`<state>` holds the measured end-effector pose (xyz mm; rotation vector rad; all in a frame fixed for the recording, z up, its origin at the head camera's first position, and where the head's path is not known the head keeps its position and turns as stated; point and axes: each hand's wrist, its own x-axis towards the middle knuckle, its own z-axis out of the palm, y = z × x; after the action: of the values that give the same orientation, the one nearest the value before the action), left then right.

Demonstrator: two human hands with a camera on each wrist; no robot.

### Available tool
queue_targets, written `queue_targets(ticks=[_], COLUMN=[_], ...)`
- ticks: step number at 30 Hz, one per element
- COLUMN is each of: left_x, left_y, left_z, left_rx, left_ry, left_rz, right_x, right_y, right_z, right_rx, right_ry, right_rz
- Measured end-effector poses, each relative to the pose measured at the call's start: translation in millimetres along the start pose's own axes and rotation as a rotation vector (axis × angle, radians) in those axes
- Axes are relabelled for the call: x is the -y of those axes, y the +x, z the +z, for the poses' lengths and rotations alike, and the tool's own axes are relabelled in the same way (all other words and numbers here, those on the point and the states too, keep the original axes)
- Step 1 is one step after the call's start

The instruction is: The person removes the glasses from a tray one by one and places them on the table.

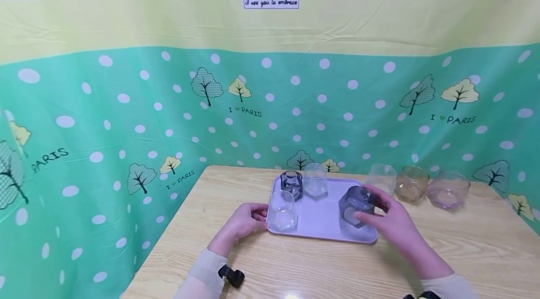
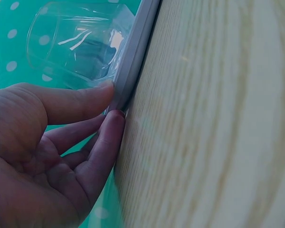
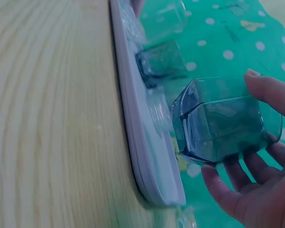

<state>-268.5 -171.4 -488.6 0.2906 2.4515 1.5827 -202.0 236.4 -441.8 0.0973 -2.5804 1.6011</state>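
The right hand (image 1: 392,221) holds the gray glass (image 1: 354,207) between thumb and fingers, seemingly just above the tray (image 1: 322,235), near its right edge and front right corner. It looks rigid, fairly heavy at its thick base, slick and breakable; the flat sides should give the surest hold, clear of the thin rim. The left hand (image 1: 246,221) pinches the tray's left edge near the front left corner, beside a clear glass (image 1: 282,217).

Pale sleeves (image 1: 203,272), snug cuffs, black wristbands (image 1: 232,276)
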Motion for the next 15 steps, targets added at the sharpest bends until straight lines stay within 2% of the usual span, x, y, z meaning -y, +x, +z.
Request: queue_targets(ticks=[15], left_x=[0.3], left_y=[-0.4], left_z=[-1.4], left_rx=[0.0], left_ry=[-0.003], left_rz=[-0.023], right_x=[-17], right_y=[1.3], right_z=[-48], right_rx=[0.004], right_ry=[-0.049], right_rz=[0.044])
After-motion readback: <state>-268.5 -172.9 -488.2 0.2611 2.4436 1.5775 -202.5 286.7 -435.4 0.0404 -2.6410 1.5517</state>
